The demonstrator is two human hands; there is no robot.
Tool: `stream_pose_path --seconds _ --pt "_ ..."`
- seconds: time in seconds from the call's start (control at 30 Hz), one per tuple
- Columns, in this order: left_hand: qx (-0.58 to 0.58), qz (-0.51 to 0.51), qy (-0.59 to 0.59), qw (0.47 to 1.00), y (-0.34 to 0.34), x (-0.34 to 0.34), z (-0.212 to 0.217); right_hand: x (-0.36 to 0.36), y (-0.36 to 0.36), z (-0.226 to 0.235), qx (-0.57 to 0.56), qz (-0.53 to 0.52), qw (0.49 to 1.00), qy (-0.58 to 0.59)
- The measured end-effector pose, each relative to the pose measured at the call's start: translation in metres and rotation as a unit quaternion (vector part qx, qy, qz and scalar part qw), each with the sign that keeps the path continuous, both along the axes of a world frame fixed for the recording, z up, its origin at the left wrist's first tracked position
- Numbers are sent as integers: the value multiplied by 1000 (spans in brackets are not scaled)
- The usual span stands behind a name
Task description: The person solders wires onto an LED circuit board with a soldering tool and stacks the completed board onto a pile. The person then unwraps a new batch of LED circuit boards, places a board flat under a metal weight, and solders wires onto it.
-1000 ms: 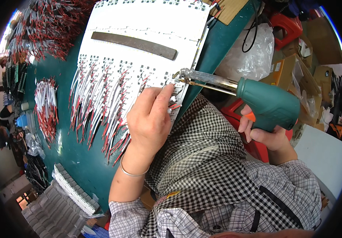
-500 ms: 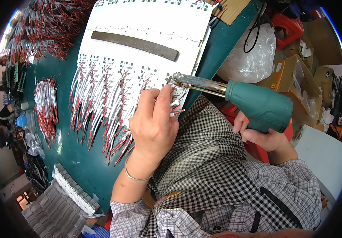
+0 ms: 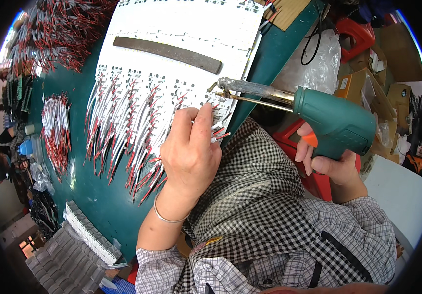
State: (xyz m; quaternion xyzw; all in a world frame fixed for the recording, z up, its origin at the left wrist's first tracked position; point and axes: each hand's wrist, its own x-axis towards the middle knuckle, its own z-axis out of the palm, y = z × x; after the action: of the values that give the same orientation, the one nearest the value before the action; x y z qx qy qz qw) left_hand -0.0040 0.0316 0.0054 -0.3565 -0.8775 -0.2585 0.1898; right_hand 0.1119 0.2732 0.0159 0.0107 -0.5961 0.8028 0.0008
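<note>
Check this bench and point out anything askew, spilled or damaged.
Nothing looks spilled or plainly broken. The green soldering gun has a stained, darkened metal front end, possibly just from use. The red-and-white wires at the white board fan out unevenly, some crossing, which looks untidy.

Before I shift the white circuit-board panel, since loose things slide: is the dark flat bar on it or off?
On: the dark flat bar lies across the white circuit-board panel, whose surface surrounds it.

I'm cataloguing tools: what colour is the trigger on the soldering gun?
The trigger on the green soldering gun is orange, clearest in the head view.
</note>
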Motion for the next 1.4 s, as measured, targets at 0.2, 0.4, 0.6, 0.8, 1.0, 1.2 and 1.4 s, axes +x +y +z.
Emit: stream_pose_path --seconds 0.2,0.4,0.6,0.8,1.0,1.2,1.4 --pt "-2 4 0 1000 0 1 -1 -3 -2 -1 -19 5 999 38" --pt "-16 35 -15 999 -1 7 9 -3 -2 -5 -23 -62 996 57" --pt "-116 48 -42 991 -29 27 30 -22 25 4 0 -138 985 103" --pt "-117 71 -72 988 -59 46 21 -44 60 14 -14 -208 965 160" --pt "-97 152 -134 975 -75 67 21 -69 73 67 81 -263 923 268" --pt "-107 175 -131 970 -95 74 13 -126 80 62 52 -331 933 131" --pt "-82 201 -126 968 -101 88 23 -168 74 13 -80 -389 917 33"
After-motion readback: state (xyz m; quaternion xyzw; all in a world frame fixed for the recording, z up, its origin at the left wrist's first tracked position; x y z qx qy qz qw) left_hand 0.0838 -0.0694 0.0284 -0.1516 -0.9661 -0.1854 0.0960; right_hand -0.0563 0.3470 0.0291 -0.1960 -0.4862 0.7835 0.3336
